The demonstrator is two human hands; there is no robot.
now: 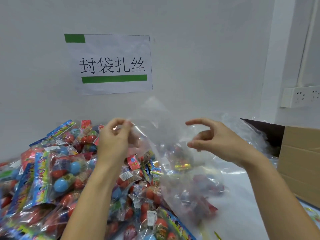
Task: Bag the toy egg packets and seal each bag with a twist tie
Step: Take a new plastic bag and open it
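A large clear plastic bag (174,139) hangs in front of me with several toy egg packets (199,186) inside it near its bottom. My left hand (115,137) pinches the bag's upper left edge between thumb and fingers. My right hand (214,137) is raised to the right of the bag's mouth, fingers curved and apart, holding nothing that I can see. A big heap of colourful toy egg packets (57,172) with red and blue eggs covers the table on the left. A gold twist tie (218,236) lies at the bottom edge.
A cardboard box (301,161) stands at the right with clear plastic (254,134) lying over its dark opening. A paper sign (110,64) hangs on the white wall behind. A power strip (301,97) is fixed to the wall at the right.
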